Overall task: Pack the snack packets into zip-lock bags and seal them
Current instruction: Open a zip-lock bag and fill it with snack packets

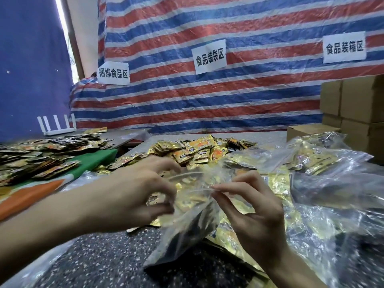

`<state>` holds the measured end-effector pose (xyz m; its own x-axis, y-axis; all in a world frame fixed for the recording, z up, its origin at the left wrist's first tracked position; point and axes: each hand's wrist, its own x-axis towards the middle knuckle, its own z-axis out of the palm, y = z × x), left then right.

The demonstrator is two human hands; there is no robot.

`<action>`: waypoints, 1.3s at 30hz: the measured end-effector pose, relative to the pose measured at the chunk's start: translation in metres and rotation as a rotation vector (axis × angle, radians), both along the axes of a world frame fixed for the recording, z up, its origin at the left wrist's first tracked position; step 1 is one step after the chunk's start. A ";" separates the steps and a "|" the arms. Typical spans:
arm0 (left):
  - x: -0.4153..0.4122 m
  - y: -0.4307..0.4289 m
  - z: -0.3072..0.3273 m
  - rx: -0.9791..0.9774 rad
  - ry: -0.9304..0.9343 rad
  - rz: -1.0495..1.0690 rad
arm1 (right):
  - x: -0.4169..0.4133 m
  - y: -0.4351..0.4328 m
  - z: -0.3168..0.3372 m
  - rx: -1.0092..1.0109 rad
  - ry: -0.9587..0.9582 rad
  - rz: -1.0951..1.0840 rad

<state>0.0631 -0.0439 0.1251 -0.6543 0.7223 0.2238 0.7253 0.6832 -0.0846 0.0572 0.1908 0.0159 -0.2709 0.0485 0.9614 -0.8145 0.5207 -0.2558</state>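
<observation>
A clear zip-lock bag (187,231) hangs over the speckled table between my hands, its mouth open at the top. My right hand (255,215) pinches the bag's upper rim between thumb and forefinger. My left hand (141,192) is blurred, fingers curled at the bag's left rim; whether it holds the plastic or a packet I cannot tell. A heap of gold and orange snack packets (199,151) lies just beyond the hands. Gold packets show through the plastic below the bag.
More packets (41,154) are piled at the left on a green and orange cloth. Filled clear bags (324,163) lie at the right. Cardboard boxes (357,104) are stacked at the far right. A white router (57,125) stands against the striped tarp wall.
</observation>
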 end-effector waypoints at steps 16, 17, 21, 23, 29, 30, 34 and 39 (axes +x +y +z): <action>-0.028 -0.025 0.018 0.441 -0.260 -0.089 | -0.002 0.019 0.011 0.192 -0.447 0.163; -0.027 -0.025 0.018 0.417 -0.204 -0.104 | -0.002 0.019 0.011 0.170 -0.428 0.183; -0.021 -0.027 0.022 0.270 -0.072 -0.164 | -0.001 0.017 0.012 0.167 -0.364 0.212; -0.017 -0.028 0.020 0.198 -0.062 -0.165 | -0.001 0.017 0.013 0.188 -0.368 0.194; -0.018 -0.034 0.010 0.109 -0.083 -0.125 | -0.001 0.020 0.015 0.261 -0.406 0.177; -0.018 -0.036 0.012 0.131 -0.104 -0.115 | -0.001 0.020 0.015 0.250 -0.415 0.182; -0.007 -0.038 0.007 0.248 -0.245 -0.130 | 0.001 0.019 0.016 0.262 -0.448 0.189; 0.005 -0.024 -0.031 0.142 -0.115 -0.054 | 0.005 0.015 0.015 0.278 -0.476 0.170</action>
<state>0.0684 -0.0679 0.0942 -0.6424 0.7238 0.2518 0.7608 0.6419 0.0957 0.0622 0.2055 0.0309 -0.6585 -0.2710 0.7021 -0.7215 0.4927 -0.4865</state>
